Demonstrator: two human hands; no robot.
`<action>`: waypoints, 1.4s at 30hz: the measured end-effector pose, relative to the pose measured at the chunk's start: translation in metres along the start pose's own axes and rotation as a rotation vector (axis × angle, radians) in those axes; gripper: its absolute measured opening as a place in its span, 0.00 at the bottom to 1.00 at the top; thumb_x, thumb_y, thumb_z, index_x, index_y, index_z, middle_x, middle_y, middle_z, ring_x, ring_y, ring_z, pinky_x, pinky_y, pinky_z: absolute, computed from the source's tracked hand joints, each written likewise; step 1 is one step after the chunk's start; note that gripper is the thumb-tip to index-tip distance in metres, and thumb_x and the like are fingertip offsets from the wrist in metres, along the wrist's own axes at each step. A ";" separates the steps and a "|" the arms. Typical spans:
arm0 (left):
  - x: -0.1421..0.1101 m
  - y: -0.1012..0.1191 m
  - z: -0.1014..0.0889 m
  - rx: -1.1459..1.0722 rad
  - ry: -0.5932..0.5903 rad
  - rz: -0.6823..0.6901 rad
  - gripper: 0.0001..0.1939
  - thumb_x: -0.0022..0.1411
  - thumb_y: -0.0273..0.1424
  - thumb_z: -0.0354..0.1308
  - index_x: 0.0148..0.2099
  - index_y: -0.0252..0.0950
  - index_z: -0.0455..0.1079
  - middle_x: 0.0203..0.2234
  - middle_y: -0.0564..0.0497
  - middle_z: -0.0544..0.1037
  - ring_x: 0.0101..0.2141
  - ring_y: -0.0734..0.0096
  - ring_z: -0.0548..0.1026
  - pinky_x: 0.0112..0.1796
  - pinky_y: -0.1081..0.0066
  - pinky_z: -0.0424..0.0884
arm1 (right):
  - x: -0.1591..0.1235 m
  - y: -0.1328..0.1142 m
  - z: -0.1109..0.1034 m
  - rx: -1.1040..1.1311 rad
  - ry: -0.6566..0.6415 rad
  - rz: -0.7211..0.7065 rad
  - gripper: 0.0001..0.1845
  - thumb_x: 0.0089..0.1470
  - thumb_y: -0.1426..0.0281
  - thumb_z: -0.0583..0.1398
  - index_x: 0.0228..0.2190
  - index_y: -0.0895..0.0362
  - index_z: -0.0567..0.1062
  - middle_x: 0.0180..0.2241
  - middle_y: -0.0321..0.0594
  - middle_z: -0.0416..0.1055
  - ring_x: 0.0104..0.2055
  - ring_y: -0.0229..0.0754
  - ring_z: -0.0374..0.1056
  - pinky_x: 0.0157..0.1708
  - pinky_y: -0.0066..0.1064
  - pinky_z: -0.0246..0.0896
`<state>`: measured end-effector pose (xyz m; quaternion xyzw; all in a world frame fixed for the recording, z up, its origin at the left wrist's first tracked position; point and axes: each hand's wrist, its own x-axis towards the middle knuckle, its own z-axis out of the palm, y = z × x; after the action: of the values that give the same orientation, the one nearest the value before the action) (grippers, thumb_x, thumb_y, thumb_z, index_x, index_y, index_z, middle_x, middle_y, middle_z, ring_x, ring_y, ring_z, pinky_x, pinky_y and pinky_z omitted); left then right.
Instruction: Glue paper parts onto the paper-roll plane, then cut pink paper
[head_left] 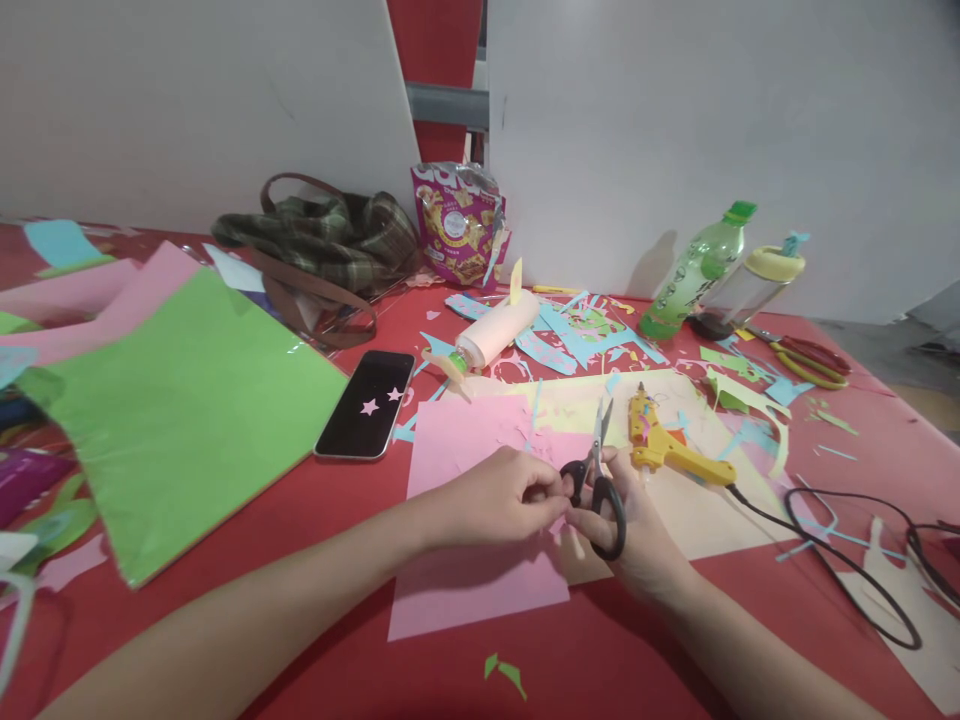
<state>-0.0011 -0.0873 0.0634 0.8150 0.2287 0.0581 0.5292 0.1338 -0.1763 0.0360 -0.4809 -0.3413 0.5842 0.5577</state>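
Over the right side of the pink sheet (480,600), the right hand (637,525) is closed around black-handled scissors (598,455) — blades slightly parted, pointing away from the person. The left hand (525,495), above the same sheet, has its fingertips drawn together beside the handles; what they pinch, I cannot tell. Left of the sheet lies a phone (358,432) — right of it, a yellow glue gun (667,450).
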 end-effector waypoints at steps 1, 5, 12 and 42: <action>0.000 -0.001 0.000 0.014 0.002 0.014 0.11 0.52 0.29 0.46 0.20 0.32 0.61 0.13 0.57 0.59 0.16 0.82 0.56 0.18 0.79 0.51 | 0.000 0.000 0.000 -0.003 -0.004 0.001 0.18 0.40 0.75 0.61 0.30 0.52 0.57 0.27 0.30 0.62 0.25 0.33 0.62 0.25 0.25 0.58; 0.000 -0.002 0.001 -0.002 0.010 0.009 0.13 0.53 0.31 0.46 0.21 0.31 0.64 0.14 0.56 0.61 0.17 0.82 0.57 0.18 0.79 0.51 | 0.000 0.000 0.000 -0.005 -0.002 -0.010 0.18 0.40 0.75 0.61 0.30 0.52 0.57 0.28 0.31 0.62 0.27 0.34 0.63 0.26 0.25 0.58; 0.001 -0.001 0.001 -0.080 0.021 -0.036 0.12 0.54 0.34 0.46 0.24 0.32 0.63 0.16 0.56 0.62 0.18 0.81 0.57 0.19 0.79 0.53 | 0.003 0.010 -0.005 0.062 0.087 -0.106 0.18 0.39 0.74 0.62 0.29 0.51 0.57 0.29 0.31 0.63 0.25 0.33 0.61 0.22 0.24 0.57; -0.001 0.004 -0.018 -0.017 0.290 0.004 0.12 0.56 0.32 0.44 0.25 0.32 0.62 0.20 0.55 0.64 0.24 0.77 0.63 0.26 0.76 0.60 | 0.003 0.020 -0.007 0.057 -0.379 -0.043 0.22 0.40 0.56 0.60 0.32 0.53 0.57 0.29 0.37 0.61 0.30 0.38 0.61 0.29 0.32 0.54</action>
<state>-0.0064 -0.0739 0.0747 0.7939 0.3007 0.1781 0.4976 0.1342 -0.1774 0.0147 -0.3386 -0.4338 0.6618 0.5091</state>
